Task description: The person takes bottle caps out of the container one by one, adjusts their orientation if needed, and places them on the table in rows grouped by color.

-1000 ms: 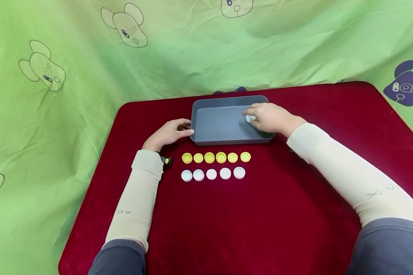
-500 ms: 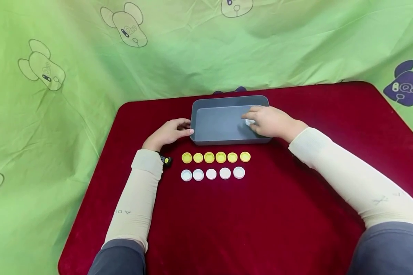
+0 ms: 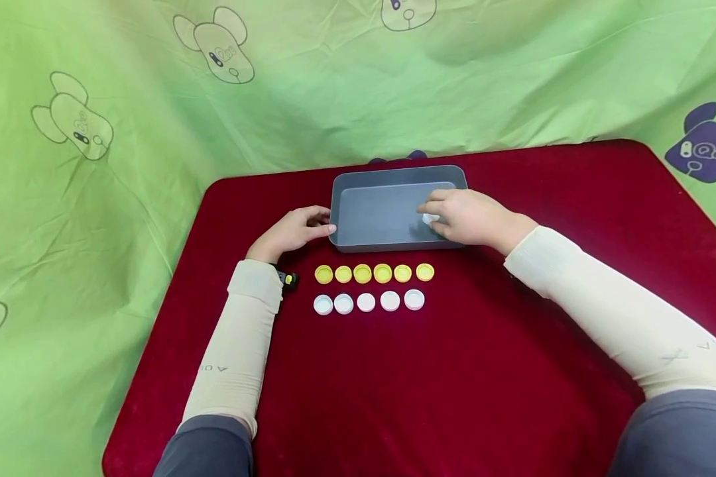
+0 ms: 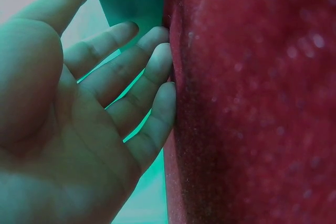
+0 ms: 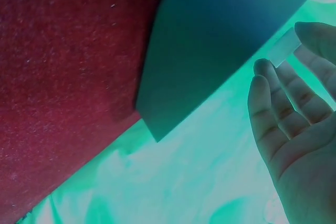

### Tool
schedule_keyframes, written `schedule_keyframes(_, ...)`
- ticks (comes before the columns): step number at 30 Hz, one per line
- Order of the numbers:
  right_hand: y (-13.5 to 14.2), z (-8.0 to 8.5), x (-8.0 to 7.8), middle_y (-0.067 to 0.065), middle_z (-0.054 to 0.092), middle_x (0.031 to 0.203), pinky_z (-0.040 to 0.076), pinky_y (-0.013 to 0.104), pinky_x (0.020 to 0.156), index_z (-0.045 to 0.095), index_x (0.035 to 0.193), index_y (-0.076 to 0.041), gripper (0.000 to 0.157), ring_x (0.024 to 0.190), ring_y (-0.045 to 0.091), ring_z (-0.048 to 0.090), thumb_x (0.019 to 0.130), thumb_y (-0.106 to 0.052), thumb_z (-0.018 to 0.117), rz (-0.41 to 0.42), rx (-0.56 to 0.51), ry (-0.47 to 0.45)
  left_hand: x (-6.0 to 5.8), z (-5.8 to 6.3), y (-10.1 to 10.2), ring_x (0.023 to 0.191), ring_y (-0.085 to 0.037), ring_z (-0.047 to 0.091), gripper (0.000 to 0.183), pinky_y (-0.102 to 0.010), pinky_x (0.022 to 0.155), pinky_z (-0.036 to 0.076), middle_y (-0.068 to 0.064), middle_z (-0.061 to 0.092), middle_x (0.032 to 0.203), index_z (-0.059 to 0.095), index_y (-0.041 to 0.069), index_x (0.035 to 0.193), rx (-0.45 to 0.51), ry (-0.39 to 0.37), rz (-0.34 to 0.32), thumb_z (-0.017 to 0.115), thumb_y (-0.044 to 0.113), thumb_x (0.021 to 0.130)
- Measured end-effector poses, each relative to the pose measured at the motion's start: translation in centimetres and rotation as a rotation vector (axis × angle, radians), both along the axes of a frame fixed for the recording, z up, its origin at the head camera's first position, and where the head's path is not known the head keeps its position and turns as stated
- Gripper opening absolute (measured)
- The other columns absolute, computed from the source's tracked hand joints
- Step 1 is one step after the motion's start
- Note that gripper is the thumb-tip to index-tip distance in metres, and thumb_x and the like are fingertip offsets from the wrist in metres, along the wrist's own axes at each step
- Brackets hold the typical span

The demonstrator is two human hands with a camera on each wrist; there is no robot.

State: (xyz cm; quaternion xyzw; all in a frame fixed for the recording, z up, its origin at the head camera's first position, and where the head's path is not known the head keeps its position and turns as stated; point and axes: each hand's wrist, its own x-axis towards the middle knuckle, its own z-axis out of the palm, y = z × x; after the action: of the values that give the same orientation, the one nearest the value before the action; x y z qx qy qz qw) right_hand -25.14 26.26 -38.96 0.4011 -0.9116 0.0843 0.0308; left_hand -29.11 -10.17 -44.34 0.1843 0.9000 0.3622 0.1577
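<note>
A white bottle cap (image 3: 429, 218) is pinched between the thumb and fingertips of my right hand (image 3: 474, 216), above the right part of a grey rectangular tray (image 3: 394, 246). In the right wrist view the cap (image 5: 284, 47) shows edge-on at the fingertips, higher than the tray's rim. My left hand (image 3: 295, 230) rests at the tray's left side, thumb tip at the rim. The left wrist view shows that hand (image 4: 100, 87) with fingers loosely extended, palm in view, beside the tray's wall (image 4: 134, 3).
Nearer than the tray, a row of several yellow caps (image 3: 362, 273) lies on the red cloth-covered table (image 3: 429, 391). Below it runs a row of several white caps (image 3: 366, 302). A green printed curtain (image 3: 334, 99) hangs behind and to the left.
My right hand has come slightly toward me with the white bottle cap, over the tray. My left hand and the two rows of caps have stayed put.
</note>
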Motion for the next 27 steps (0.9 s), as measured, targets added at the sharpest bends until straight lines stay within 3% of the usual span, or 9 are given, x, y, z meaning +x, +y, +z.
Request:
schedule_keyframes(15,-0.1,0.5,1.8,0.008,0.062,0.102,0.052,0.04,0.079,0.071,0.111,-0.001,0.027,0.09,0.023,0.06,0.085,-0.01,0.071,0.086,-0.046,0.072,-0.3,-0.2,-0.3,0.113,-0.02,0.053,0.054,-0.037,0.099,0.041,-0.005,0.059,0.123,0.053,0.011,0.137,0.004,-0.01,-0.002,0.065,0.04,0.093)
schedule_keyframes(27,0.2,0.2,3.1,0.008,0.062,0.102,0.053,0.038,0.077,0.071,0.109,-0.002,0.027,0.092,0.022,0.061,0.084,-0.013,0.074,0.127,-0.065,0.102,-0.6,-0.2,-0.3,0.112,-0.019,0.054,0.054,-0.036,0.098,0.041,-0.004,0.059,0.124,0.054,0.012,0.137,-0.007,-0.004,-0.009,0.065,0.042,0.093)
